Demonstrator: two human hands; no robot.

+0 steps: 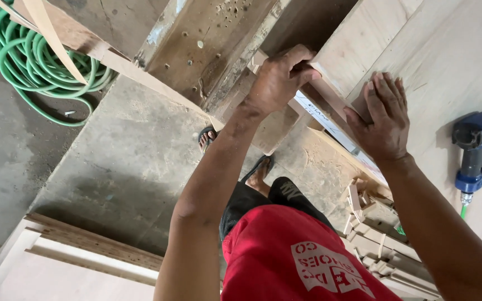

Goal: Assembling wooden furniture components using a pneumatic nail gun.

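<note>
My left hand (277, 78) is closed around the end of a narrow wooden strip (326, 95) that runs along the edge of a large plywood panel (453, 61). My right hand (383, 114) lies with fingers spread on the panel's edge, pressing a small piece of wood against it just right of the strip. Both forearms reach up from the bottom of the view. My red shirt and dark trousers show below.
A blue pneumatic nail gun (481, 147) rests on the panel at the right. A coiled green hose (29, 61) lies on the concrete floor at upper left. Scrap wood blocks (372, 223) are piled under the panel. Boards (79, 251) lie at lower left.
</note>
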